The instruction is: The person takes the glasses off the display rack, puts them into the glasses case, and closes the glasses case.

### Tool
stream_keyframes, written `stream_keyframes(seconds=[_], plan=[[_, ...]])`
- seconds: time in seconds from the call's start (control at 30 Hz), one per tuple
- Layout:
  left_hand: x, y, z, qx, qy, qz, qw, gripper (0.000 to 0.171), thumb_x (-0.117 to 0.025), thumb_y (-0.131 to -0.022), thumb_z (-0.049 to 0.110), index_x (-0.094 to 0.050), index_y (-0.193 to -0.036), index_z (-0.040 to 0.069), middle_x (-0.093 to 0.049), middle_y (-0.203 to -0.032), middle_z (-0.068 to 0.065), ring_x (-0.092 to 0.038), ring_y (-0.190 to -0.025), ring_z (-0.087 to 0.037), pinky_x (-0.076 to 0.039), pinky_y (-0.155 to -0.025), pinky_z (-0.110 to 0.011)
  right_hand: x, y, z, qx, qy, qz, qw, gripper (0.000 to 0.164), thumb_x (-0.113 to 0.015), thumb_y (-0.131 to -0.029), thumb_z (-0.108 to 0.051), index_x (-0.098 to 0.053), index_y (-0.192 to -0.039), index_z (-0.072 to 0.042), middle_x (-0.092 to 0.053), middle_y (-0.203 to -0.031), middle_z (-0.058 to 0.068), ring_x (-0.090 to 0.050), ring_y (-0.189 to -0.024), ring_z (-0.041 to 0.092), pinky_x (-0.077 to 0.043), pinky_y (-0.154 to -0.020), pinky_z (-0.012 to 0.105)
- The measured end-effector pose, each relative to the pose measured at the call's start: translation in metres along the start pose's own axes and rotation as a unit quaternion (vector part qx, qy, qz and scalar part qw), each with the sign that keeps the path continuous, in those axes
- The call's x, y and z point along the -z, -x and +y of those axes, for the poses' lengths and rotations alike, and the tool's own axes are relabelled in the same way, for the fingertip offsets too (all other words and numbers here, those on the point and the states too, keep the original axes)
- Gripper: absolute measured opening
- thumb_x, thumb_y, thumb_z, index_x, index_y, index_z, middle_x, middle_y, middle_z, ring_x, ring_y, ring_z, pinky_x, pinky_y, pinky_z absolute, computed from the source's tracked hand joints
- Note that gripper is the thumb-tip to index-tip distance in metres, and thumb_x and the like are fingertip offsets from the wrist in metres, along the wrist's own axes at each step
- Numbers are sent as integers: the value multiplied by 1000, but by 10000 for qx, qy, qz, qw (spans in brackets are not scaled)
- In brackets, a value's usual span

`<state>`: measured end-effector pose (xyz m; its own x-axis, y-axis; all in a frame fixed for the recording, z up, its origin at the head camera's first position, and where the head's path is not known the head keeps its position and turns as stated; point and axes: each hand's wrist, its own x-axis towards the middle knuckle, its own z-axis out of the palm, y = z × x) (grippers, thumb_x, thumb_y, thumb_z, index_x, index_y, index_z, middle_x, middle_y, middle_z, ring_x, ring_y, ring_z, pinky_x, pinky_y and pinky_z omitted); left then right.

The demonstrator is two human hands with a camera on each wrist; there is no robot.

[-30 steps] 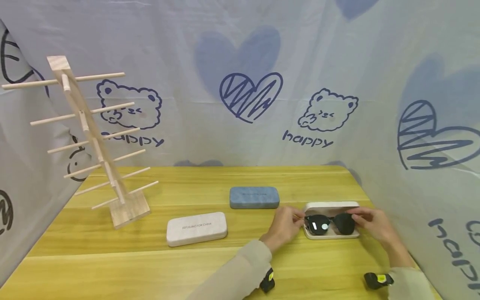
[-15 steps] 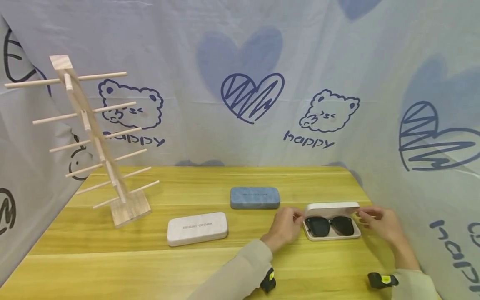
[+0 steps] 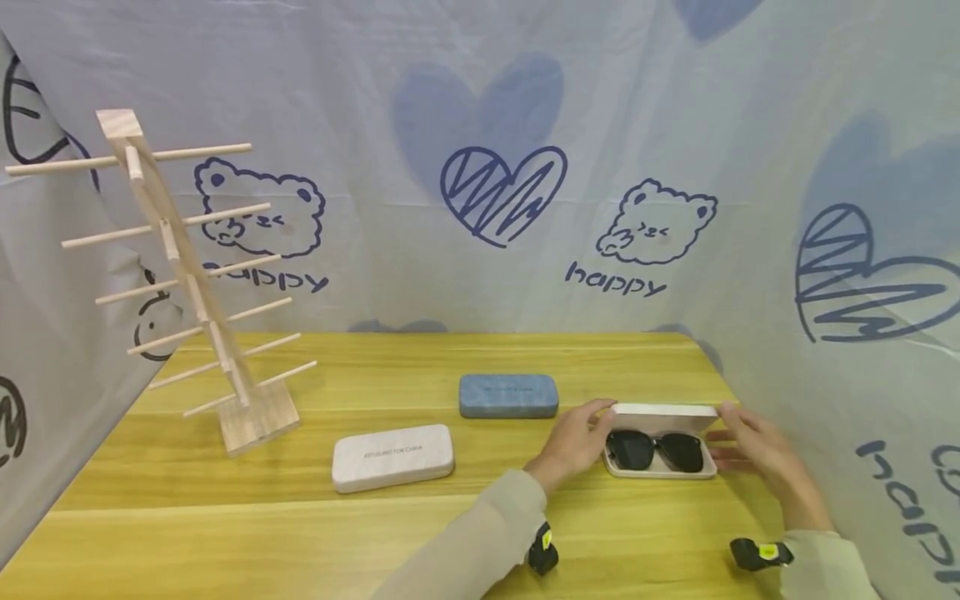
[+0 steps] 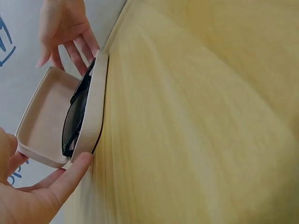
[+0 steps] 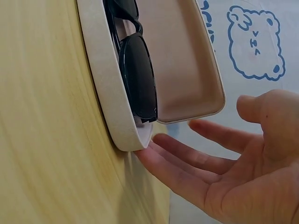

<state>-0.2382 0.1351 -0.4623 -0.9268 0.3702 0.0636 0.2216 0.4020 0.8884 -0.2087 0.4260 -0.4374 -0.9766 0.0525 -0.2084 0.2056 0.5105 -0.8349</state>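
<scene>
An off-white glasses case [image 3: 662, 475] lies at the table's right, its lid [image 4: 49, 109] raised at the back. Black sunglasses [image 3: 632, 451] rest inside, dark lenses facing out. My left hand [image 3: 567, 443] is at the case's left end; in the left wrist view one long finger touches the base corner, while the thumb and another finger are beside the lid's corner. At the opposite end, my right hand [image 5: 252, 163] has its fingers spread; one fingertip touches the base's corner, and the thumb is apart from the lid in the right wrist view.
A second off-white case [image 3: 393, 457] and a blue case [image 3: 508, 396], both closed, lie on the wooden table [image 3: 262, 542]. At left stands a wooden rack [image 3: 191, 283] with several pegs. Printed cloth [image 3: 360, 100] hangs around the back and sides.
Both hands have left the sunglasses, which now lie lower in the case. Their fingers have moved up to the lid's two ends, and the lid leans further forward.
</scene>
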Motion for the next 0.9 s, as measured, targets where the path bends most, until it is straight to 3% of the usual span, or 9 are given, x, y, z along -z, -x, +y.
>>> stream_keyframes(seconds=[0.4, 0.73, 0.9], plan=[[1, -3, 4, 218, -34, 2, 9998, 40, -50, -108, 44, -66, -139, 24, -72, -131, -4, -68, -116, -18, -58, -92, -33, -4, -3, -8, -230, 319, -144, 9991, 82, -30, -112, -48, -17, -154, 22, -53, -137, 46, -73, -107, 35, -64, -85, 40], [-2, -2, 1, -23, -59, 11, 10000, 40, -52, -108, 42, -66, -139, 21, -71, -134, -4, -67, -121, -20, -58, -92, -33, -3, -6, -11, -401, 235, -145, 9988, 83, -36, -111, -49, -19, -155, 20, -58, -132, 44, -74, -102, 29, -64, -84, 40], [-1, -1, 4, 266, 139, -89, 9995, 35, -58, -106, 40, -69, -136, 25, -70, -133, -3, -66, -122, -20, -59, -90, -34, 0, -4, -7, -259, 351, -321, 9985, 78, -35, -112, -44, -22, -152, 22, -55, -136, 44, -72, -110, 36, -64, -87, 41]])
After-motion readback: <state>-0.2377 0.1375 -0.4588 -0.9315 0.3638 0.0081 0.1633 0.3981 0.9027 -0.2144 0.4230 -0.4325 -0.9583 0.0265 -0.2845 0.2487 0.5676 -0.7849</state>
